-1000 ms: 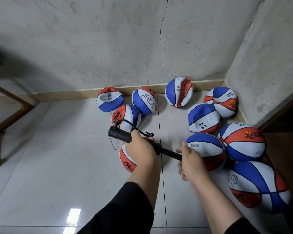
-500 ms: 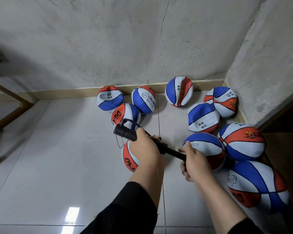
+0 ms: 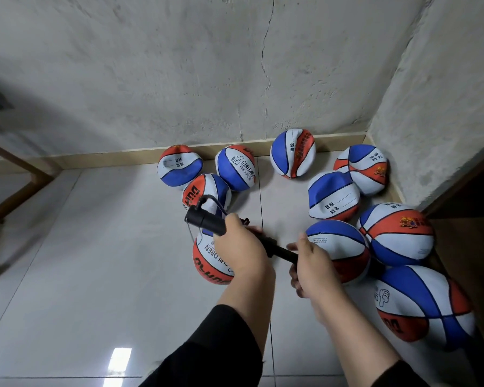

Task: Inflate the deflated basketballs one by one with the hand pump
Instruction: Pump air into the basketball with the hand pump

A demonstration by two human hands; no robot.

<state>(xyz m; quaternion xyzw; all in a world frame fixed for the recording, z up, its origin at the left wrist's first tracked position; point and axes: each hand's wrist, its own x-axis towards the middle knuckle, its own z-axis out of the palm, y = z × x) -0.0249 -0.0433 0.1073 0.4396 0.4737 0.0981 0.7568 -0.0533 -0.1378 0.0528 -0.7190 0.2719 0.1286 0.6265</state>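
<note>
A black hand pump [image 3: 207, 220] lies slanted in mid-air between my hands. My left hand [image 3: 239, 248] grips its thick barrel. My right hand [image 3: 312, 265] grips the thinner rod end, which is hidden in the fist. A thin hose loops from the pump's upper end. Several red, white and blue basketballs lie on the floor: one [image 3: 207, 263] sits under my left hand, one [image 3: 344, 247] just right of my right hand. A dented, deflated ball [image 3: 331, 196] lies behind it.
More balls crowd the corner along the beige skirting [image 3: 95, 160] and the right concrete wall [image 3: 436, 107]. A large ball [image 3: 422, 305] lies at the lower right. Wooden framing [image 3: 14, 196] stands at the left. Grey floor tiles [image 3: 81, 261] spread to the left.
Both hands and the pump have shifted slightly right and toward me. The gap between my hands along the pump has shortened a little.
</note>
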